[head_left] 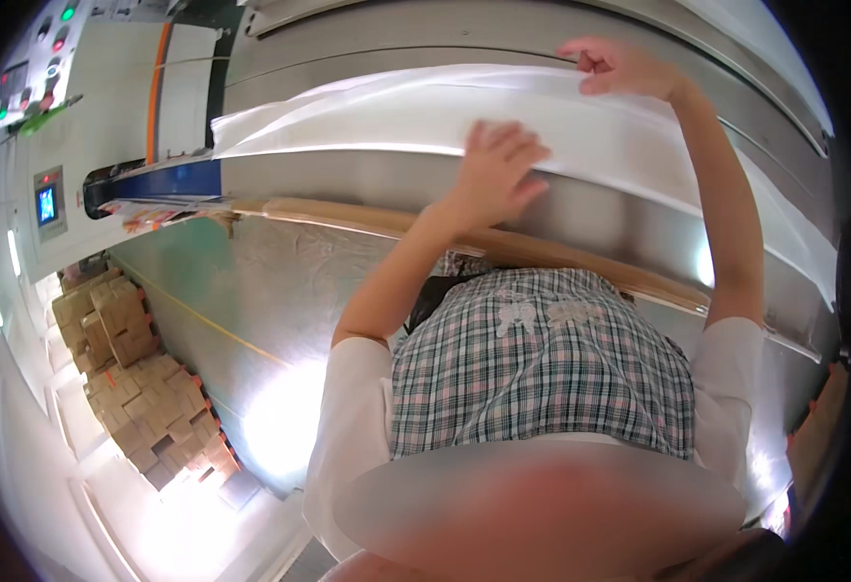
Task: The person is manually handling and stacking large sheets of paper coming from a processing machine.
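Note:
A long white sheet (396, 116), thin and slightly creased, lies across a grey metal machine bed (639, 204) in front of me. It looks like film or fabric; I cannot tell which. Over its near edge is my left hand (503, 175), open with fingers spread and slightly blurred. At the sheet's far edge, further right, my right hand (629, 70) has its fingers partly bent and the thumb apart from them. It appears to touch the sheet without a visible grip.
A brown padded strip (348, 215) edges the bed before my checked apron (542, 369). To the left stand a white machine cabinet with a small screen (47, 204) and a button panel (42, 58). Stacked brown cartons (154, 412) are on the green floor (241, 262).

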Tool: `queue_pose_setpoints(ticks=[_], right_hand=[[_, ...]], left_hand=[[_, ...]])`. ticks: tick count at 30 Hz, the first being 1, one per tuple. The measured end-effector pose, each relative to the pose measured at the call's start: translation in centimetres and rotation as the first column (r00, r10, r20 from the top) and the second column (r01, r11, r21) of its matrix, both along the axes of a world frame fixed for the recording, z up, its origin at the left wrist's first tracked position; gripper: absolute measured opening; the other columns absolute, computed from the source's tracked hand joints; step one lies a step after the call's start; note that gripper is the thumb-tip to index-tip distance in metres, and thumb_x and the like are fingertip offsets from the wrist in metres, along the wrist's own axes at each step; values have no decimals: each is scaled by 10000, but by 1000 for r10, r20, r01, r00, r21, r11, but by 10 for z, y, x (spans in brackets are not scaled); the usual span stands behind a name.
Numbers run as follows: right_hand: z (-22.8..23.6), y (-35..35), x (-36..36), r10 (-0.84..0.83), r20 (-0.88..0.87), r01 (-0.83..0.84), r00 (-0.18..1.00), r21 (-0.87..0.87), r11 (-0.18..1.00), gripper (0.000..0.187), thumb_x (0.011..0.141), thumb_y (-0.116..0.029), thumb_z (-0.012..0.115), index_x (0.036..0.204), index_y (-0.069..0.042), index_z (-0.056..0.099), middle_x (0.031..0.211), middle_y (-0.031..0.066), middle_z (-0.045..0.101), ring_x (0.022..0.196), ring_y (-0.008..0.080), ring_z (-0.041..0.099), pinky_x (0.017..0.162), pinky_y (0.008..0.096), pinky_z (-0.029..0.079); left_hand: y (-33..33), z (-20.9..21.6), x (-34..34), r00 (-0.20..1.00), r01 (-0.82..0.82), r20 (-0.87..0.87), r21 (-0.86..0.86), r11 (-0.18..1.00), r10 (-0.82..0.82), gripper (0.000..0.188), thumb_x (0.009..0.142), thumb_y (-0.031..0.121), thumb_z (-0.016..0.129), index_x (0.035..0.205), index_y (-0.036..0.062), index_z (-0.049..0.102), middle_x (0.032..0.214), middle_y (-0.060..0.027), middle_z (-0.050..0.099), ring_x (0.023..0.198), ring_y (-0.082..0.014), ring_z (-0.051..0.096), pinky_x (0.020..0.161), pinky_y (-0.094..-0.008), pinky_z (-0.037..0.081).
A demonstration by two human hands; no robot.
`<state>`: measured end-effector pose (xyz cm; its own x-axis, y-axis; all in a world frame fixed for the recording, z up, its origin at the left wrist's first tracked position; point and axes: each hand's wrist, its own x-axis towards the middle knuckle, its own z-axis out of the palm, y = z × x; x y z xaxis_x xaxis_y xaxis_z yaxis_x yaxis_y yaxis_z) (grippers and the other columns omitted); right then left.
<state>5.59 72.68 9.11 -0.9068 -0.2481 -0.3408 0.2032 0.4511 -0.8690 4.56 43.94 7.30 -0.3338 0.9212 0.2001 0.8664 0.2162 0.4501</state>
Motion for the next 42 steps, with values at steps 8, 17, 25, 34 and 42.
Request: queue_pose_setpoints(ticks=[8, 17, 25, 34, 42], right_hand=[[10, -82, 22, 93, -232, -2, 968, 365, 931, 368, 680, -91, 658, 1021, -34, 531, 810, 95, 533, 669, 203, 527, 635, 314, 452], [-12, -219, -50, 49, -589, 193, 807, 341, 920, 269, 701, -58, 589, 962, -43, 530, 947, 100, 518, 848, 275, 527, 687, 344, 463], [-19, -279, -93, 104, -696, 316, 710, 448, 836, 83, 690, -42, 569, 737, -54, 501, 812, 66, 494, 797, 240, 497, 646, 342, 458], [-11, -291, -84, 118, -657, 356, 745, 541, 761, 107, 657, -78, 593, 727, -63, 513, 804, 74, 507, 803, 254, 486, 704, 345, 442], [-5, -275, -43, 48, -589, 365, 807, 560, 744, 201, 643, -80, 601, 825, -53, 519, 922, 104, 501, 919, 264, 468, 816, 344, 404]], left_hand=[[-185, -47, -157, 669, -671, -454, -29, 741, 589, 364, 824, 339, 504, 1149, 176, 520, 1226, -107, 463, 1180, -332, 365, 949, -564, 265], [-296, -57, -291, 586, -775, -440, -61, 629, 680, 484, 808, 336, 482, 1242, 123, 453, 1307, -145, 396, 1225, -351, 315, 1000, -508, 221], [-391, -36, -386, 502, -861, -324, -107, 497, 802, 341, 791, 326, 546, 1078, 143, 574, 1214, -108, 481, 1111, -287, 454, 889, -450, 379], [-223, 2, -334, 871, -447, -307, -168, 879, 384, 333, 830, 374, 493, 821, 82, 652, 873, -147, 624, 847, -327, 580, 757, -411, 441], [-300, -71, -333, 794, -569, -354, -144, 810, 494, 211, 809, 202, 467, 847, 53, 612, 793, -153, 619, 747, -333, 595, 681, -436, 462]])
